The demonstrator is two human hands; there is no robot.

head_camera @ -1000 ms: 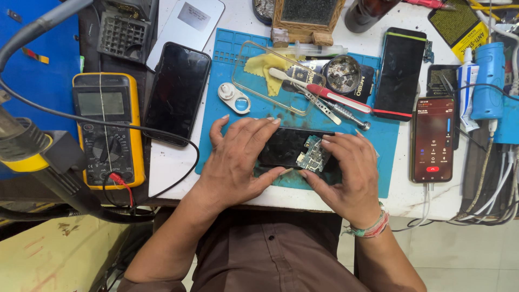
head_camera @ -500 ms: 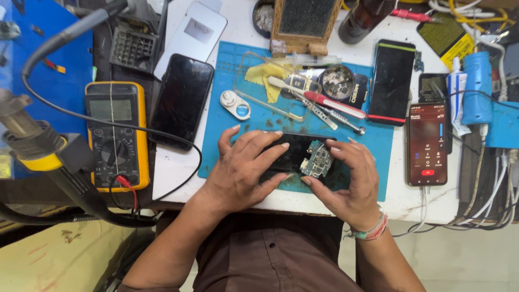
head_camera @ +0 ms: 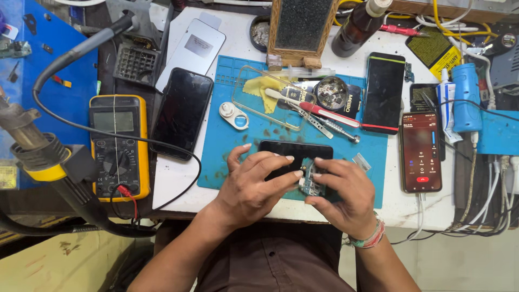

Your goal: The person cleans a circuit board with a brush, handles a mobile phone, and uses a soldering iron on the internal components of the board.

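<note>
Both hands meet over the near edge of a blue rubber work mat [head_camera: 227, 173] that lies on a white bench [head_camera: 178, 186]. The left hand [head_camera: 251, 186] rests on an opened black smartphone [head_camera: 294, 154] lying flat on the mat, its fingers curled down over the phone's near half and its fingertips [head_camera: 297, 174] touching a small greenish circuit board [head_camera: 309, 184]. The right hand [head_camera: 346, 194] pinches that board from the other side, thumb and forefinger closed on its edge; the board sits at the phone's near right corner, partly hidden between the two hands. A braided thread band [head_camera: 367, 238] circles the right wrist.

Beyond the hands on the mat lie a clear plastic phone case [head_camera: 259, 97] over a yellow cloth [head_camera: 258, 86], a white toothbrush [head_camera: 281, 96], a red-handled tool [head_camera: 330, 115] and a round metal dish of small parts [head_camera: 331, 93]. A dark-screened black phone [head_camera: 181, 112] lies to the left of the mat, next to a yellow multimeter [head_camera: 119, 146]. To the right, well apart from the hands, a phone with a lit red screen [head_camera: 420, 152] lies on the bench with a cable at its near end.
</note>
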